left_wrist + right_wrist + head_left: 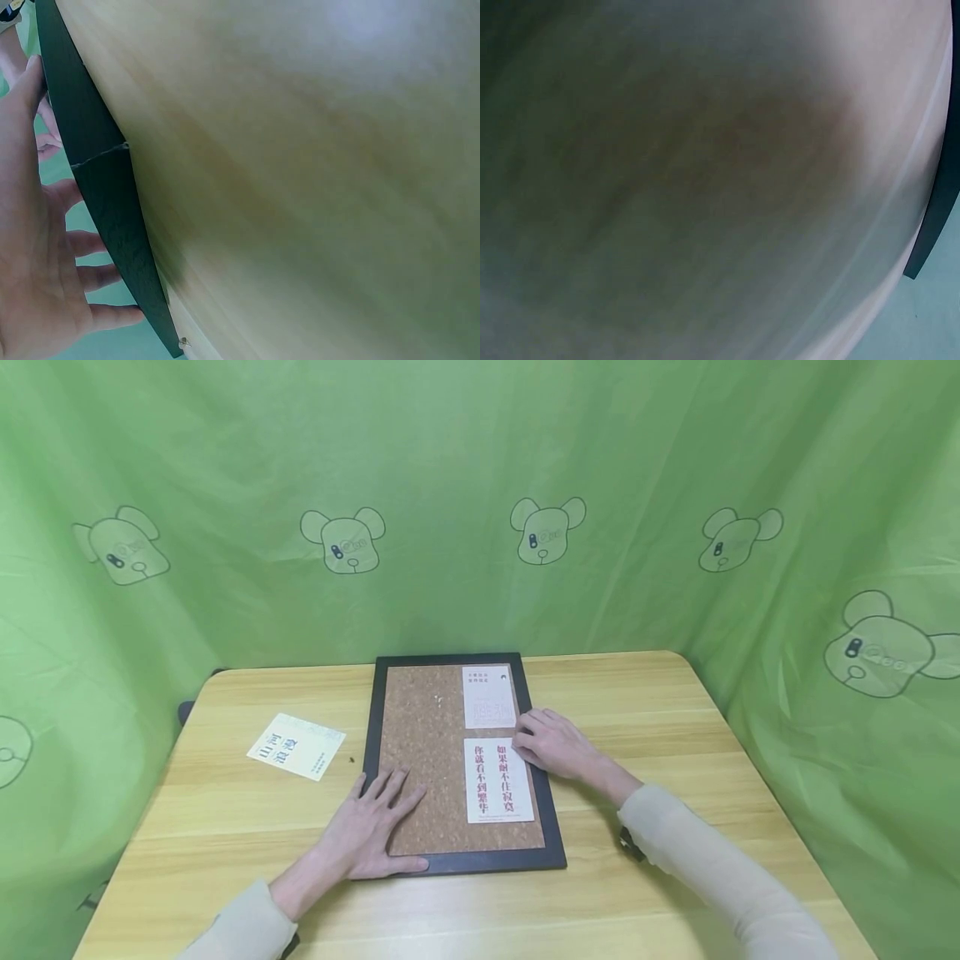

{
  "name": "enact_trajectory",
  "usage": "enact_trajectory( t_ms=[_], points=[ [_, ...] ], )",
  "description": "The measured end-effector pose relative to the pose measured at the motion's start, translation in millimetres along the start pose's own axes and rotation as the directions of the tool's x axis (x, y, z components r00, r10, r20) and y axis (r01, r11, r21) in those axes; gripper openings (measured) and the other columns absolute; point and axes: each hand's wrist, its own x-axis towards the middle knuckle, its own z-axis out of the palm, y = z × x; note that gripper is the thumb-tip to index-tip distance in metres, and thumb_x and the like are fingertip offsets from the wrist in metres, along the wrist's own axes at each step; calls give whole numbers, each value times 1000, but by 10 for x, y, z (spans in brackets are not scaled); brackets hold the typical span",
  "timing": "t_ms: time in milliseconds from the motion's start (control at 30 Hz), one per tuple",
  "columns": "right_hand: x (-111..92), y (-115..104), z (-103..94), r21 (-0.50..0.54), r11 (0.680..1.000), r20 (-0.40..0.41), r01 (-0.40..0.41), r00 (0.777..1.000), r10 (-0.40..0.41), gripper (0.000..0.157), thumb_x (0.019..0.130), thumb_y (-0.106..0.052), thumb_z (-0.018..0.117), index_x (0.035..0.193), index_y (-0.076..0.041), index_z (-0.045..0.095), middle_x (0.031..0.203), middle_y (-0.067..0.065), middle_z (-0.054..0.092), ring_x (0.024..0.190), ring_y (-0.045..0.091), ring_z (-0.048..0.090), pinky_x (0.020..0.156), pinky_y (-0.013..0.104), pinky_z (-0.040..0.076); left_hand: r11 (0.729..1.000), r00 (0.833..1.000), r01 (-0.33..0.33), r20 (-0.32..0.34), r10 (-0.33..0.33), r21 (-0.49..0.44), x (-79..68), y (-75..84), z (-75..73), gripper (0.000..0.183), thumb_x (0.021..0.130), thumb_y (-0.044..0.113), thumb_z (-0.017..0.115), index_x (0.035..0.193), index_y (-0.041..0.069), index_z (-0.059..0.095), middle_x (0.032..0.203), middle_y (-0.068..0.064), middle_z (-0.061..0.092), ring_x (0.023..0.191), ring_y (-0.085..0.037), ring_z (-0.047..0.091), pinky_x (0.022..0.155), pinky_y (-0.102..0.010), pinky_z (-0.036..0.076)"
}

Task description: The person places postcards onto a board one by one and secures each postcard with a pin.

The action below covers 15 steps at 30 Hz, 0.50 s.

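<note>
The board, cork with a black frame, lies flat on the counter. The person's left hand rests on the board's near left corner, its fingers spread wide, the thumb along the near edge of the frame. The red card, with two columns of red characters, lies on the board's right half, toward the near end. The right hand is over the board's right edge, its fingers bent and touching the red card's far right corner; whether they pinch anything cannot be told, since the right wrist view shows only blurred counter and a bit of frame.

The pale card lies at the board's far right corner, just beyond the red card, with a dark spot near its top. The blue card lies on the counter left of the board, apart from it. A green curtain hangs behind the board.
</note>
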Motion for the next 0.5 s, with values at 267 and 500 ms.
enact_trajectory(
  t_ms=[267, 500],
  points=[
    [7, -13, 13, 21, 1000, 2, -22, 1000, 22, 8, 90, -20, 82, 92, -18, 74, 106, 2, 69, 102, 21, 65, 91, 38, 59, 1000, 1000, 0, -1, 0, 5, -1, -9, -5, 109, 80, 96, 50, 162, 24, 45, 165, -20, 46, 152, -43, 46, 118, -68, 42],
    [11, -15, 17, 25, 999, 34, -36, 999, 35, 6, 92, -20, 79, 91, -19, 73, 106, 1, 69, 101, 20, 64, 88, 35, 57, 1000, 1000, 0, 12, 0, 0, 2, -8, -9, 109, 80, 96, 50, 162, 24, 44, 165, -21, 46, 152, -44, 46, 118, -68, 42]
  ],
)
